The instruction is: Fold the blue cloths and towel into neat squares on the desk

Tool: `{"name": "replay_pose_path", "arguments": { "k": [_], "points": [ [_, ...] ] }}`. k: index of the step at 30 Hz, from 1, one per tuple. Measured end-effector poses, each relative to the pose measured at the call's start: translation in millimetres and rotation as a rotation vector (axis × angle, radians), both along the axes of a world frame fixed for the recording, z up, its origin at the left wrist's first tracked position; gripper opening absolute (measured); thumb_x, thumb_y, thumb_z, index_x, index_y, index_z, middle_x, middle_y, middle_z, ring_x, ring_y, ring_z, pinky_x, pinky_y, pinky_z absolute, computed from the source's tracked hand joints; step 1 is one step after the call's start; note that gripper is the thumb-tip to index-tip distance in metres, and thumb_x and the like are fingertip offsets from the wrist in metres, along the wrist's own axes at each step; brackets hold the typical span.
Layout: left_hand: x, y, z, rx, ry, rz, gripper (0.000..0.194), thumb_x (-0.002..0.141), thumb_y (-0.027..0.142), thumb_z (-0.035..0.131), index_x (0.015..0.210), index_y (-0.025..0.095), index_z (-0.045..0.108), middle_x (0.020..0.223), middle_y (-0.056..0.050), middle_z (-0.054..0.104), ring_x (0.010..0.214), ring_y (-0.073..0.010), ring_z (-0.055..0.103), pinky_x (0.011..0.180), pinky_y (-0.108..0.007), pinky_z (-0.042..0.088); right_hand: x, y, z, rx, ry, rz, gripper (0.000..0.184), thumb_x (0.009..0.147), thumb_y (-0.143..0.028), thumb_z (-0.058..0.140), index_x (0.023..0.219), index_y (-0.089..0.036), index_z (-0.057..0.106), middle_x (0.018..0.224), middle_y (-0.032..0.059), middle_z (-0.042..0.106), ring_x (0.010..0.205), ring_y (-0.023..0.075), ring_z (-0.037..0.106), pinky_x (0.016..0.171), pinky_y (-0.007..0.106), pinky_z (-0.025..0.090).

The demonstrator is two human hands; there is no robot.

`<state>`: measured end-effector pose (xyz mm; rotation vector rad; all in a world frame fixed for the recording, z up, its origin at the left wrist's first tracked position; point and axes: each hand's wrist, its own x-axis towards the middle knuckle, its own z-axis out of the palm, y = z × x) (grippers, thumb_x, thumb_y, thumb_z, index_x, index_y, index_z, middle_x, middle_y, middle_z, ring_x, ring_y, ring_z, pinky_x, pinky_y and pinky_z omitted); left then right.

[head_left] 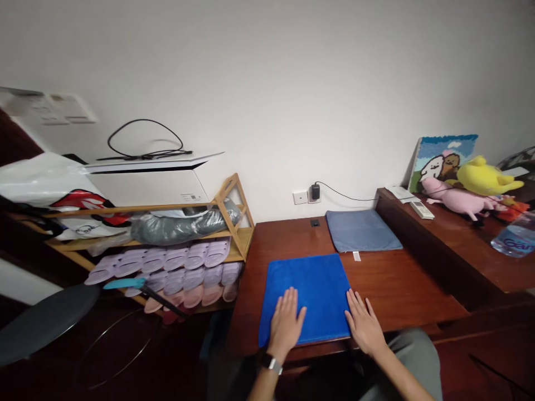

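Observation:
A bright blue square cloth lies flat near the front edge of the wooden desk. My left hand rests palm down on its front left part, fingers stretched out; a watch is on that wrist. At the cloth's right edge, my right hand lies flat, its fingertips touching the edge and the rest over the desk. Neither hand holds anything. Behind, towards the wall, a grey-blue folded cloth with a white tag lies on the desk.
On the left, a wooden rack carries lilac and pink slippers, a wrapped bundle and a white box. The raised right ledge holds plush toys, a remote and a bottle. A black charger is plugged into the wall.

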<state>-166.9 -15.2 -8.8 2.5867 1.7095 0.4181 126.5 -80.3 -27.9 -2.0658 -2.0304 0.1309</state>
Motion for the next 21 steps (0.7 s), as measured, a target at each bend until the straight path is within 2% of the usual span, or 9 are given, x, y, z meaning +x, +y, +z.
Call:
{"name": "replay_pose_path", "arguments": {
  "k": [3, 5, 9, 16, 18, 21],
  "points": [
    [-59.1, 2.7, -8.9, 0.066, 0.011, 0.16, 0.067, 0.109, 0.051, 0.03, 0.167, 0.019, 0.026, 0.167, -0.012, 0.04, 0.155, -0.0293, 0.037, 0.125, -0.053, 0.035, 0.7, -2.0, -3.2, 0.0, -0.008, -0.003, 0.066, 0.108, -0.054, 0.02, 0.167, -0.024, 0.024, 0.171, 0.0004, 0.028, 0.16, 0.0242, 0.023, 0.131, 0.051, 0.019],
    [-75.0, 2.9, -14.4, 0.088, 0.01, 0.178, 0.067, 0.108, 0.05, 0.03, 0.167, 0.019, 0.024, 0.167, -0.012, 0.04, 0.154, -0.029, 0.038, 0.125, -0.052, 0.036, 1.5, -2.1, -6.1, -0.014, -0.017, -0.006, 0.067, 0.107, -0.054, 0.019, 0.166, -0.024, 0.026, 0.171, 0.001, 0.028, 0.16, 0.0248, 0.023, 0.131, 0.053, 0.018],
    [-73.1, 2.7, -20.1, 0.1, -0.002, 0.184, 0.068, 0.108, 0.051, 0.031, 0.167, 0.019, 0.024, 0.167, -0.011, 0.039, 0.155, -0.0294, 0.037, 0.126, -0.052, 0.036, 1.7, 19.0, -1.0, -0.048, -0.012, -0.021, 0.067, 0.107, -0.053, 0.017, 0.166, -0.022, 0.029, 0.169, 0.0031, 0.032, 0.159, 0.0256, 0.026, 0.13, 0.053, 0.019],
    [-71.4, 0.7, -16.3, 0.086, -0.001, 0.181, 0.068, 0.108, 0.052, 0.029, 0.166, 0.016, 0.028, 0.168, -0.012, 0.037, 0.155, -0.0289, 0.035, 0.126, -0.051, 0.035, -11.0, 132.0, 50.2, -0.117, 0.004, -0.041, 0.067, 0.108, -0.044, 0.015, 0.167, -0.013, 0.022, 0.173, 0.0081, 0.023, 0.161, 0.0223, 0.019, 0.13, 0.046, 0.018],
    [-75.5, -1.9, -15.8, 0.082, 0.016, 0.186, 0.067, 0.109, 0.051, 0.027, 0.165, 0.015, 0.03, 0.168, -0.012, 0.037, 0.155, -0.0283, 0.036, 0.126, -0.05, 0.035, -14.9, 153.9, 53.9, -0.157, 0.01, -0.049, 0.067, 0.108, -0.043, 0.016, 0.167, -0.01, 0.022, 0.173, 0.0092, 0.02, 0.161, 0.0228, 0.017, 0.131, 0.046, 0.015],
    [-77.2, -2.1, -11.2, 0.098, 0.056, 0.178, 0.066, 0.108, 0.051, 0.028, 0.164, 0.016, 0.035, 0.166, -0.012, 0.042, 0.154, -0.0289, 0.038, 0.127, -0.052, 0.034, -18.1, 166.1, 44.2, -0.162, 0.008, -0.07, 0.068, 0.108, -0.042, 0.016, 0.166, -0.007, 0.021, 0.174, 0.0097, 0.019, 0.162, 0.0247, 0.015, 0.131, 0.047, 0.013]
  ]
}}
